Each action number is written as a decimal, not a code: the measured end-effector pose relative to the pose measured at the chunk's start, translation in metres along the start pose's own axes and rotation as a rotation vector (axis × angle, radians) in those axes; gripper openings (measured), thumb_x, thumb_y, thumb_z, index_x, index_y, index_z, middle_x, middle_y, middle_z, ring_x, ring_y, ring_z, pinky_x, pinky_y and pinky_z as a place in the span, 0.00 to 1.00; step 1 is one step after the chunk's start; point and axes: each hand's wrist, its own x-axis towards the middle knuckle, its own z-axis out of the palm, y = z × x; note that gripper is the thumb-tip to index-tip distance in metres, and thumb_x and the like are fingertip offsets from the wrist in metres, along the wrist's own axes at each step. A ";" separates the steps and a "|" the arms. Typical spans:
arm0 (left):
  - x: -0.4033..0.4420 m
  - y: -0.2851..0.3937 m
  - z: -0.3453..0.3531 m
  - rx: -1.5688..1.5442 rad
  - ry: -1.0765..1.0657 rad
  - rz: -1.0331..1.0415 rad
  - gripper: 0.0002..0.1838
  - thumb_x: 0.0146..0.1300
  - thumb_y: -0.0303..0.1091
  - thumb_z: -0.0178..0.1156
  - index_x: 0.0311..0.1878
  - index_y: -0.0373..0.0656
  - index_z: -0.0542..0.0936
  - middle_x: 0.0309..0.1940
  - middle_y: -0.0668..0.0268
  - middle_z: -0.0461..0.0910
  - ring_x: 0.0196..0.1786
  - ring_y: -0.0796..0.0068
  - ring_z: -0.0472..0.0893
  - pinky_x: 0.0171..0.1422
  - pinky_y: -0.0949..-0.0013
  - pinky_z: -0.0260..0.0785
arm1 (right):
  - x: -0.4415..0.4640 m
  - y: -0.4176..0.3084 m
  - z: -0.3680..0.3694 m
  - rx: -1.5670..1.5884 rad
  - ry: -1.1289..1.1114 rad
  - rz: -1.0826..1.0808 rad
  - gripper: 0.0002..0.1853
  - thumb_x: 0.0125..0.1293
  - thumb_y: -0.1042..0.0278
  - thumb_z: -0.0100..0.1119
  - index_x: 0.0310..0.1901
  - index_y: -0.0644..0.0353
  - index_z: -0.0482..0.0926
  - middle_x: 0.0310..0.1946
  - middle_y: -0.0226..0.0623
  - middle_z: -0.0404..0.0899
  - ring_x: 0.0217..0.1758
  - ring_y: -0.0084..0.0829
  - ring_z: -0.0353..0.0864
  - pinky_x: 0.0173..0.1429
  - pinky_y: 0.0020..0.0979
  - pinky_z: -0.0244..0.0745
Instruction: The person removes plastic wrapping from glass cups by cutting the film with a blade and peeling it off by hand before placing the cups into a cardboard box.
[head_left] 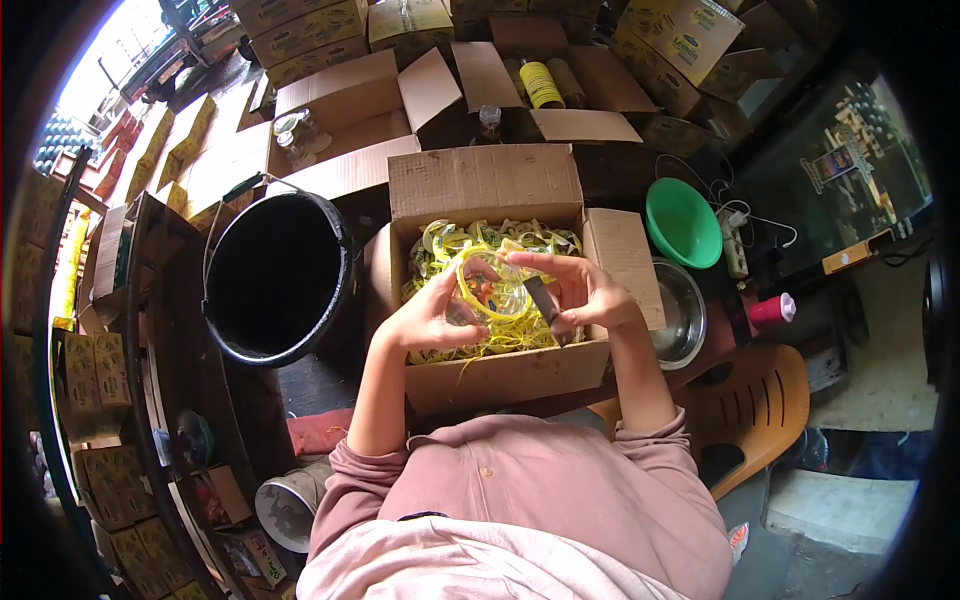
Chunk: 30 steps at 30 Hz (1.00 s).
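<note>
My left hand (435, 310) is wrapped round the side of a clear plastic container with a yellow rim (493, 287), tilted so its round opening shows. Against the palm and fingers of my right hand (585, 290) rests a dark, flat-bladed tool (543, 304), while the fingertips pinch near the container's upper edge. Both hands are above an open cardboard box (485, 185) filled with yellow and green plastic strips and scraps (450, 242).
A black bucket (276, 278) stands left of the box. To the right are a green bowl (684, 223), a metal bowl (680, 315), a pink thread spool (771, 310) and an orange chair (765, 410). Open cartons (345, 85) sit behind.
</note>
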 end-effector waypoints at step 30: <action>-0.004 0.004 0.001 0.083 0.258 0.149 0.31 0.45 0.26 0.66 0.54 0.40 0.64 0.48 0.65 0.64 0.49 0.77 0.67 0.43 0.76 0.70 | -0.015 -0.003 0.003 -1.875 0.460 0.324 0.17 0.43 0.85 0.55 0.39 0.68 0.75 0.26 0.50 0.77 0.33 0.46 0.79 0.42 0.39 0.74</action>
